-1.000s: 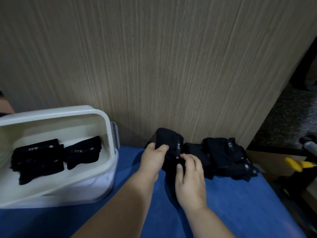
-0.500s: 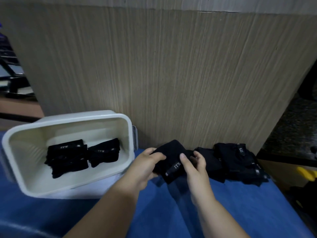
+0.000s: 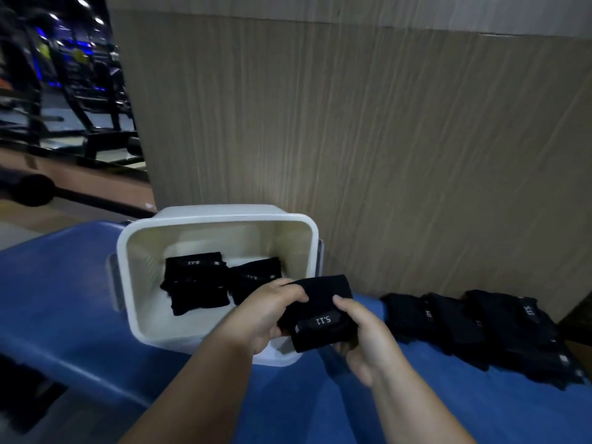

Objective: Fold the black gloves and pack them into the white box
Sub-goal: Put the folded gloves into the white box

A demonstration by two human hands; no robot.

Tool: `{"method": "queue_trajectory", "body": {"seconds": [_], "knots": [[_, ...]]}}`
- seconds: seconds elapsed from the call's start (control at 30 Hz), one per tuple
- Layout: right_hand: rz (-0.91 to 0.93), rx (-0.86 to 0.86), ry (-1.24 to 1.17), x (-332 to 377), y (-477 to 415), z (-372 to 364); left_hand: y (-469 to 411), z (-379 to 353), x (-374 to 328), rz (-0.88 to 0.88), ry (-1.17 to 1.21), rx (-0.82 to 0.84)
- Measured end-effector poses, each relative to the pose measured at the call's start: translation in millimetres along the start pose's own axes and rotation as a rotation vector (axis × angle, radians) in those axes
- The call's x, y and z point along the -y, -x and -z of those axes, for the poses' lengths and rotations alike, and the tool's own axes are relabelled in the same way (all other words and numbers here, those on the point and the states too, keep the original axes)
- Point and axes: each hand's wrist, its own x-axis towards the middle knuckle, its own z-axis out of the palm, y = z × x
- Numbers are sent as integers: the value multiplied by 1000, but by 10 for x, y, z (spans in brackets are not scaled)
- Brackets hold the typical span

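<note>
Exercise machines [image 3: 64, 75]: standing blurred in the dim background, beyond the counter's far left corner and taking no part in the work.
Counter [image 3: 64, 299]: covered in blue and carrying the box and all the gloves.
White box [image 3: 128, 283]: sitting open by the counter's far edge, left of the middle and close to the hands, probably so that each bundle needs only a short carry.
Packed gloves [image 3: 195, 283]: lying as two folded bundles side by side on the box floor. They are leaving the near part of the floor bare, so that looks like the place for the next one.
Left hand [image 3: 272, 312]: hovering over the box's near right corner, its fingers [image 3: 294, 291] curling over the bundle's left end and pinching it.
Folded glove [image 3: 320, 315]: being held between both hands just above the box's near right rim, its white "5.11" tab facing up. The two-sided grip is most likely keeping the fold from springing open.
Right hand [image 3: 368, 338]: gripping the bundle's right end, with the thumb on top and the other fingers tucked underneath, out of sight.
Loose gloves [image 3: 480, 328]: waiting in an overlapping row along the counter's far right edge, not yet folded.
Wooden panel [image 3: 384, 155]: rising straight up behind the counter's far edge.
Step in hand: seemingly lowering this bundle into the box, with several gloves remaining.
</note>
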Motion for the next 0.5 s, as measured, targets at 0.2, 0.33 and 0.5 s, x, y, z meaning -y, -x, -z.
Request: {"method": "queue_trajectory", "body": {"seconds": [0.2, 0.33, 0.5], "knots": [[13, 18, 54, -124, -178, -386, 44, 319, -104, -82, 6, -151], [43, 3, 51, -199, -281, -622, 80, 476, -138, -151, -3, -235], [87, -37, 44, -247, -430, -885, 56, 659, -147, -275, -388, -468]]}}
